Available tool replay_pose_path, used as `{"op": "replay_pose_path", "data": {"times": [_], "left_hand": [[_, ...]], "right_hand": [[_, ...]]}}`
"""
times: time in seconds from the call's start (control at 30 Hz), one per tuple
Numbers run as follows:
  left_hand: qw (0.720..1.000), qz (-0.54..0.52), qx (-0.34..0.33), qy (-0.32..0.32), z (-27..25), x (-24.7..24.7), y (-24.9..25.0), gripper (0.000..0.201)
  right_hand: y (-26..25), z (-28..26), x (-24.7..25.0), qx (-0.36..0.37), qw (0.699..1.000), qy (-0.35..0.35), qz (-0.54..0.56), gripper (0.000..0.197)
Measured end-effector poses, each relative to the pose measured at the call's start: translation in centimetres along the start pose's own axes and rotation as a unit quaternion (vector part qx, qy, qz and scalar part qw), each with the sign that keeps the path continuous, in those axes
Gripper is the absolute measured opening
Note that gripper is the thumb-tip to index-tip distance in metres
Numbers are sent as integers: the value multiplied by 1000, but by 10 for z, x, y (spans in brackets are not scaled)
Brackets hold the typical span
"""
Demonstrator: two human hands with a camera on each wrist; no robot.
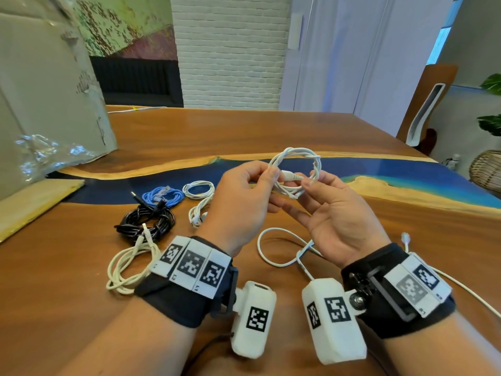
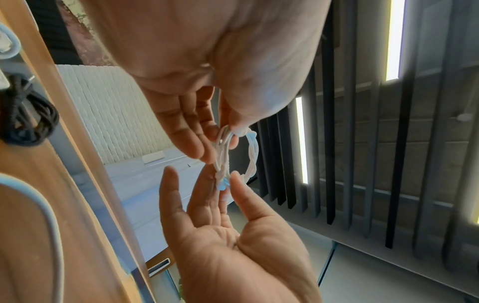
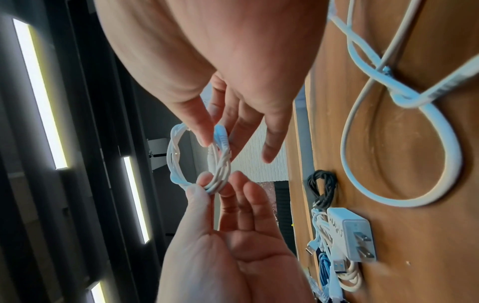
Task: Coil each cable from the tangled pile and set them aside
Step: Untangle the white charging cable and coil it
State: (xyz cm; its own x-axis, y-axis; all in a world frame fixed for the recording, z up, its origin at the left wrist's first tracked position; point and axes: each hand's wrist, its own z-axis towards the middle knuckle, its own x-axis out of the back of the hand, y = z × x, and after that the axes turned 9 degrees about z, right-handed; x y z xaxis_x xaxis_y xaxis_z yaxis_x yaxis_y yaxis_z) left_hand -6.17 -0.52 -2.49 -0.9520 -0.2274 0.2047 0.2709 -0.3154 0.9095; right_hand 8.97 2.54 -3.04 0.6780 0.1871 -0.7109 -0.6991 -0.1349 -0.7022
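Head view: both hands pinch the small white coiled cable (image 1: 295, 169), left hand (image 1: 238, 202) opposite right hand (image 1: 336, 221), its plug seemingly pointing left.

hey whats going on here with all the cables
A person is coiling cables at a wooden table. Both hands hold a small white cable coil in the air: the left hand pinches one side, the right hand pinches the other. Black, blue and white coils already lie to the left. A loose white cable lies below the hands.
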Motion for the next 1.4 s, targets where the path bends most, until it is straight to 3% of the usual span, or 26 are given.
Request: {"op": "replay_pose_path", "data": {"times": [0.17,0.37,0.57,0.73,0.87,1.03,1.2,1.4], "left_hand": [[996,-90,15,7,-4,2,9,27],[990,-126,66,-8,-1,5,10,30],[985,-153,79,-17,3,14,9,29],[994,-83,44,-63,0,10,6,26],[993,-30,43,-110,1,14,5,24],[994,-1,54,-90,10,28,2,19],[997,18,64,-43,19,51,2,20],[968,232,71,-71,26,77,-1,13]], "right_hand": [[1,-1,-3,-6,999,-17,28,28],[1,-1,-5,24,996,-44,72,42],[-6,-5,-5,34,990,-92,-97,27],[-8,-1,2,79,957,-62,-271,19],[-4,1,8,91,938,-54,-329,18],[-2,0,6,97,933,-56,-342,35],[-8,5,9,90,939,-31,-332,35],[-21,4,12,97,947,-21,-306,30]]}}
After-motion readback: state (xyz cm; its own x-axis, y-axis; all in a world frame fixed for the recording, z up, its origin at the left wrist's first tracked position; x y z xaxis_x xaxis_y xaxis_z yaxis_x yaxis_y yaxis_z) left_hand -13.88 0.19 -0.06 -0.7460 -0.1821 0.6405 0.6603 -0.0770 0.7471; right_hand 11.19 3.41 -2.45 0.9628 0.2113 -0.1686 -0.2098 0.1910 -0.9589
